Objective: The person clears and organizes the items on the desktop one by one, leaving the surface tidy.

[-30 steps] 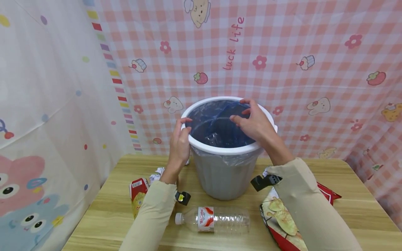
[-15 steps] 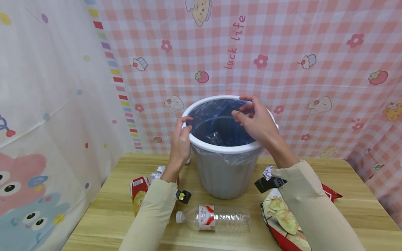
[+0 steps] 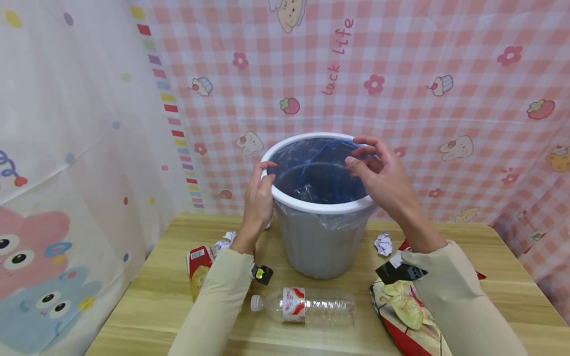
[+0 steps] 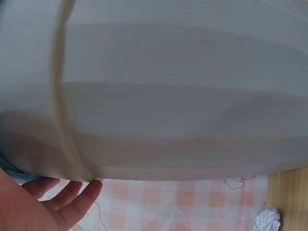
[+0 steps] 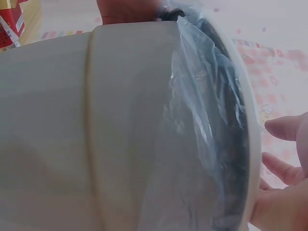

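Observation:
A grey trash bin (image 3: 322, 247) with a white rim stands upright on the table, lined with a translucent bluish plastic bag (image 3: 289, 148). At its left side my left hand (image 3: 258, 200) grips the rim, index finger and thumb reaching over the edge. Its other fingers (image 4: 89, 197) lie against the bin's outer side in the left wrist view. My right hand (image 3: 392, 185) is over the right part of the rim, fingers loosely bent and thumb apart, holding nothing visible. The bag's folded edge (image 5: 192, 86) hangs outside the bin in the right wrist view.
A clear plastic bottle (image 3: 329, 306) lies in front of the bin on the wooden table (image 3: 147, 277). A red-and-yellow snack box (image 3: 199, 267) and crumpled paper (image 3: 224, 242) are at left. To the right are a paper ball (image 3: 383, 244) and a chip bag (image 3: 405, 316).
My right hand has shifted right, from over the bin's opening toward its right rim, uncovering the paper ball. My left hand stays on the rim. The head view has shifted slightly.

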`<state>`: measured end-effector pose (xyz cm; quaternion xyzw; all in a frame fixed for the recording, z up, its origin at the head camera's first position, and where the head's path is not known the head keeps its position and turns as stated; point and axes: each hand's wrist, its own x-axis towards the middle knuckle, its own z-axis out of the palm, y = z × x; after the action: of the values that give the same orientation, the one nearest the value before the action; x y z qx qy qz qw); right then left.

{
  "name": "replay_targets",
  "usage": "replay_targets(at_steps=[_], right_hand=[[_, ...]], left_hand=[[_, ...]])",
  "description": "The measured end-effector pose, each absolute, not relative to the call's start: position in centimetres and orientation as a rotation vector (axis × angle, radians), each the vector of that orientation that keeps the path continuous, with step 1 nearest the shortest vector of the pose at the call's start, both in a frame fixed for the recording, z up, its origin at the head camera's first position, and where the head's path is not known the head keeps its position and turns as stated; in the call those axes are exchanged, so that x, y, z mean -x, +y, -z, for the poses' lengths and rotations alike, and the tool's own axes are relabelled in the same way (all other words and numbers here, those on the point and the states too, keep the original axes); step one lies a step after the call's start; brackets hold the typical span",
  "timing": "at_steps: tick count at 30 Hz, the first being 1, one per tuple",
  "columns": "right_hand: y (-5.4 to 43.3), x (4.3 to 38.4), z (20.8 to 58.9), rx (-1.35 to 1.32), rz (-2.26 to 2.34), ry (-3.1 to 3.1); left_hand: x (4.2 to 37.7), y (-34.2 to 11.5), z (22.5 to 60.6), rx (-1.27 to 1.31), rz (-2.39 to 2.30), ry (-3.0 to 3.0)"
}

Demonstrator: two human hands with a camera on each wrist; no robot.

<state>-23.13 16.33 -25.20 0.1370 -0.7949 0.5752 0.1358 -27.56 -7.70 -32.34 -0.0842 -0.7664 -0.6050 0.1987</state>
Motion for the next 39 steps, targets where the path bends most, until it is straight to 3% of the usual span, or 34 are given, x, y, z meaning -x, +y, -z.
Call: replay_targets(at_steps=[23,39], right_hand=[[21.9,18.4,28.3,-0.530,-1.794,-2.084],[27.3,16.8,33.1,-0.315,-1.425,-2.415]], left_hand=[[27.6,-7.6,32.4,0.250,1.679,-2.115],[27.7,-7.7,32.4,0.231,1.632,-2.140]])
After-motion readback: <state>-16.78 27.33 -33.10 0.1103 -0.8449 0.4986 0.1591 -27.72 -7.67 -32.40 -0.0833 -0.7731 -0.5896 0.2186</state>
